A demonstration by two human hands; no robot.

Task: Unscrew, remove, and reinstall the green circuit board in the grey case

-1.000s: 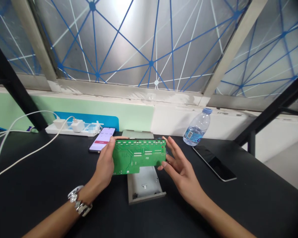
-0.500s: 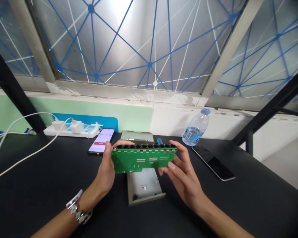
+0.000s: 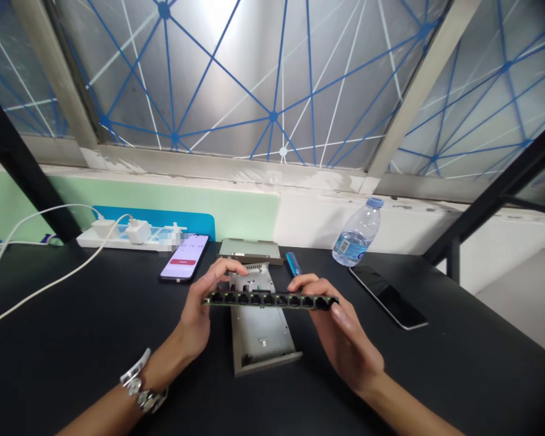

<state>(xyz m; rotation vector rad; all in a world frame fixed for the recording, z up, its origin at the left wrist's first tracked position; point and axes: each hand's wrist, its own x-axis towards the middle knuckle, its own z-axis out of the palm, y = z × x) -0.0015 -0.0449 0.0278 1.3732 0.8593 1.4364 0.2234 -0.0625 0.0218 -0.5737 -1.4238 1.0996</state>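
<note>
A circuit board (image 3: 267, 299) is held level above the table, seen edge-on with its row of black ports facing me. My left hand (image 3: 202, 297) grips its left end, and my right hand (image 3: 340, 327) grips the right end between thumb and fingers. Under the board lies an open grey metal case (image 3: 266, 339), partly hidden by it. Behind the case is a flat grey metal cover (image 3: 249, 248). A blue-handled tool (image 3: 293, 264) lies just beyond my right fingers.
On the black table (image 3: 95, 339), a lit phone (image 3: 184, 257) and a white power strip (image 3: 118, 236) with cables are at the back left. A water bottle (image 3: 358, 233) and a dark phone (image 3: 388, 297) are at the right.
The board has been tipped from showing its green face to edge-on, ports toward me. My right hand has turned with it, and more of the case and the blue tool now shows.
</note>
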